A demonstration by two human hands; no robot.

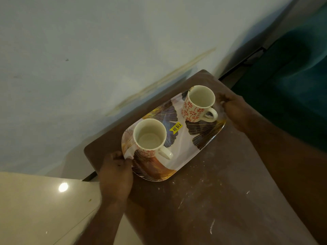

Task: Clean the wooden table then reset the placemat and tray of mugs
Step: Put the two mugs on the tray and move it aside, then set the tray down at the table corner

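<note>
A home, most likely a sitting corner; a small dark wooden counter (221, 200) stands against a pale painted wall (88, 50) with a yellowish streak; glossy cream floor tiles (35, 209) at the lower left of the frame show a round glare; teal upholstered furniture (292, 94), kind unclear, fills the upper right; a leaf-printed serving tray (200, 137) with a yellow price sticker (176, 127) carries two red-flowered ceramic mugs, the upper mug (198, 103) and the lower mug (150, 137); white specks dust the wood.

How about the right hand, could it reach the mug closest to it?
Probably yes, once it lets go: the right hand grips the end of the tray, and that mug stands right beside it with nothing between.
</note>
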